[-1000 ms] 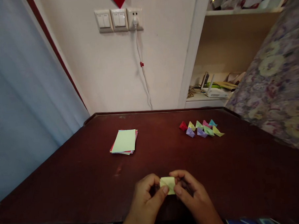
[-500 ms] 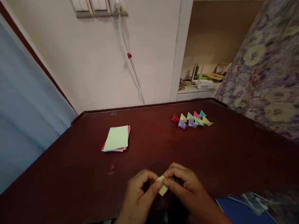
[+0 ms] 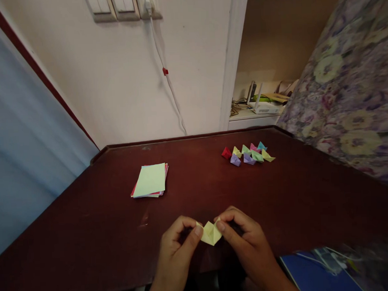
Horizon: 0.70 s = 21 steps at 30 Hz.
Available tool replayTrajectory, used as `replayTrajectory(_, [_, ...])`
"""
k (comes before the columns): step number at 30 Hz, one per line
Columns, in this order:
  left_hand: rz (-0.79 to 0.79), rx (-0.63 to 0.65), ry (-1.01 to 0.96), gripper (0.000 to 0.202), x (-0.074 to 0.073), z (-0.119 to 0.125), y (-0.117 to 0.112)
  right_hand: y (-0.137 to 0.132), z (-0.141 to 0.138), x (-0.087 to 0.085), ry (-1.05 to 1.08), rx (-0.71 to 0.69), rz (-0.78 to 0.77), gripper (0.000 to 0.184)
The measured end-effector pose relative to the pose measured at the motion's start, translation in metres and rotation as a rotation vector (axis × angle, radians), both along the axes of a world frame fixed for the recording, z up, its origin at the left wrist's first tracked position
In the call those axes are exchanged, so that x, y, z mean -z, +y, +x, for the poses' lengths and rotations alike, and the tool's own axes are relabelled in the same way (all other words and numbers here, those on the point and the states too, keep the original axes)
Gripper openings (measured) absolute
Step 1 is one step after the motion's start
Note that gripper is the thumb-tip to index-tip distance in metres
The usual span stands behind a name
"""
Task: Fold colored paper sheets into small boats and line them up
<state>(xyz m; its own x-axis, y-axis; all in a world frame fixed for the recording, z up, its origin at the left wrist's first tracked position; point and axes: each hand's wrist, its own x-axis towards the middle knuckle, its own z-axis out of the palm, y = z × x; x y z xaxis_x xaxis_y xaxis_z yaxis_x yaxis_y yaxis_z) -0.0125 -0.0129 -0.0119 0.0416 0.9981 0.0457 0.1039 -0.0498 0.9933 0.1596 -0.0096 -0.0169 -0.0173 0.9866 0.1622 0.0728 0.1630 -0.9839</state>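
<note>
Between my hands, near the table's front edge, is a small pale yellow folded paper boat (image 3: pixel 211 234), its middle peak standing up between two spread ends. My left hand (image 3: pixel 179 245) pinches its left end between thumb and forefinger. The right end is pinched the same way by my right hand (image 3: pixel 244 235). Farther back on the right sit several folded paper boats (image 3: pixel 249 159) in red, yellow, green, purple, pink and blue. A stack of coloured paper sheets (image 3: pixel 150 180), pale green on top, lies to the left.
The dark red table (image 3: pixel 104 226) meets a white wall with a plugged-in cord (image 3: pixel 170 84). A blue curtain (image 3: pixel 26 140) hangs left, a floral curtain (image 3: pixel 342 96) right. A white router (image 3: pixel 265 107) is on a shelf. Something flat and blue (image 3: pixel 315 273) lies lower right.
My hands have moved apart, drawing the ends of the yellow paper outward. It has gone from a compact diamond to a wider boat shape with a middle peak.
</note>
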Motion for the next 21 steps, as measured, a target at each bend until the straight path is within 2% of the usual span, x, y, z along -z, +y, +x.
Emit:
replayTrajectory(11, [-0.039, -0.061, -0.267, 0.013, 0.009, 0.003, -0.001, -0.005, 0.000, 0.002, 0.164, 0.141, -0.044, 0.020])
replayTrajectory(21, [-0.065, -0.091, -0.503, 0.014, 0.013, 0.009, -0.002, -0.002, -0.004, 0.007, 0.351, 0.117, -0.133, 0.023])
